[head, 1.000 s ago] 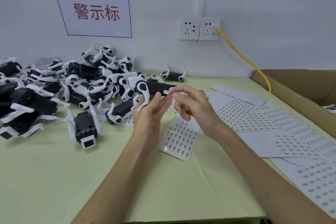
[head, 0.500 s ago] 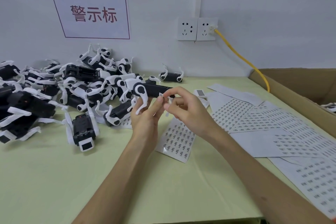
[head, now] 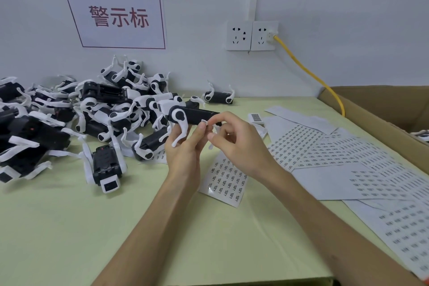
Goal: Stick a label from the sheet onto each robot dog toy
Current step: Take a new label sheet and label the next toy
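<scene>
My left hand (head: 185, 148) holds a black and white robot dog toy (head: 190, 115) up over the table, fingers curled round its body. A small white label (head: 204, 121) sits at the toy's lower edge, by my left fingertips. My right hand (head: 234, 144) is at the toy's right end, thumb and forefinger pinching at the label. Below my hands lies a label sheet (head: 224, 180) with rows of small printed labels.
A heap of robot dog toys (head: 76, 118) covers the table's left side; one toy (head: 105, 169) lies nearer the front, another (head: 218, 96) by the wall. Several more label sheets (head: 348, 158) spread to the right. An open cardboard box (head: 380, 118) stands at the right edge, a yellow cable (head: 308, 72) above it.
Both hands and the toy have shifted slightly left and down. The label has moved from the toy's top right towards its lower edge, with my right fingers staying on it.
</scene>
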The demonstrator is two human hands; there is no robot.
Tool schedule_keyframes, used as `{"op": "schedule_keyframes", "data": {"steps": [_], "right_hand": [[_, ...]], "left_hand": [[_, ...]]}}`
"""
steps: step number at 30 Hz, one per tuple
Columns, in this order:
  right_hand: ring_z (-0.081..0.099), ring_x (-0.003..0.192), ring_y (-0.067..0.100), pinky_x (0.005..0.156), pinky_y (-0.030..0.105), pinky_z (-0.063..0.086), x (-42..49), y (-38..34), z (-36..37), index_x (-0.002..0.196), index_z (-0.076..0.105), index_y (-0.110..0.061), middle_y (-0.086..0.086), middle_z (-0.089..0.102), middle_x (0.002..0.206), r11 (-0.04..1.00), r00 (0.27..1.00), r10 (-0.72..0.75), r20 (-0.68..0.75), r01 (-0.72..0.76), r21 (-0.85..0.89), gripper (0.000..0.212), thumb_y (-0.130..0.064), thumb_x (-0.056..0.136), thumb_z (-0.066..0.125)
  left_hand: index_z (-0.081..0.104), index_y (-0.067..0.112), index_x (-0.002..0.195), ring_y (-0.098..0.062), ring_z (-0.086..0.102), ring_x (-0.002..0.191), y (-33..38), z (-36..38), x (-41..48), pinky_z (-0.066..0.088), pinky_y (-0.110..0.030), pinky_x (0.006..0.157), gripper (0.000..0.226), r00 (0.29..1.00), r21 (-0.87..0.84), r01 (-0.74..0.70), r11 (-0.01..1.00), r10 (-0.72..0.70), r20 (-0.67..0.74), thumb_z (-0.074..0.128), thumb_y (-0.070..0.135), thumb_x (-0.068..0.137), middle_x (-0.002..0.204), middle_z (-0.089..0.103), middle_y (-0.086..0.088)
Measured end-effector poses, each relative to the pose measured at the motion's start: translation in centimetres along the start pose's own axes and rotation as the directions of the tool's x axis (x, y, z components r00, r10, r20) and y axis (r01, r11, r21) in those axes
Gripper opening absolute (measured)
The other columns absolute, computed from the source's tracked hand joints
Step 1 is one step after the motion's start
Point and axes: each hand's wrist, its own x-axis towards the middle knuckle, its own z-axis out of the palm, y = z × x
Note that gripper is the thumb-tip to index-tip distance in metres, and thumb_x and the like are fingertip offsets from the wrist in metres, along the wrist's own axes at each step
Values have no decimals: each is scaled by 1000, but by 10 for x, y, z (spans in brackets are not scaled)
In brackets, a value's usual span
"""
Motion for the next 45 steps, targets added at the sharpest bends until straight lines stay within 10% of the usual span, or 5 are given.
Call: {"op": "schedule_keyframes", "data": {"steps": [13,16,24,28,45], "right_hand": [[49,56,6,58,14,35,-1,-1,3,105,65,-27,-4,63,63,999,1000,7,-19,-8,-40,13,-19,94,67],[49,55,6,57,15,35,-1,-1,4,105,65,-27,-3,62,63,999,1000,9,-21,-10,-49,14,-20,93,66],[48,55,5,57,13,36,-3,-2,6,111,74,-28,-15,54,54,992,999,-16,-50,9,-127,21,-19,95,63],[43,51,5,52,15,33,-1,-2,2,86,79,-22,-3,61,57,994,991,-16,-133,1,-113,20,-14,94,62],[51,67,-5,64,7,36,2,3,-4,86,76,-15,-18,46,80,903,877,-308,-368,148,-403,11,-6,81,80]], "left_hand": [[61,2,113,-15,73,78,-1,-1,1,52,-36,92,22,998,65,12,998,-8,-60,69,-3,93,73,65,5],[50,-7,139,-15,73,79,-2,0,0,57,-32,89,51,994,33,23,999,-20,-104,71,-1,92,75,66,4],[62,-4,103,-18,72,78,-2,-1,2,58,-22,79,13,985,80,-3,997,17,-173,71,2,94,81,66,-14],[60,-2,98,-19,73,81,2,-1,4,58,-21,79,13,971,12,21,1000,-17,-237,72,3,94,88,62,-17],[58,-13,109,-31,76,102,-2,4,-9,48,-51,112,31,991,170,-30,985,7,133,71,8,90,88,75,-3]]}}
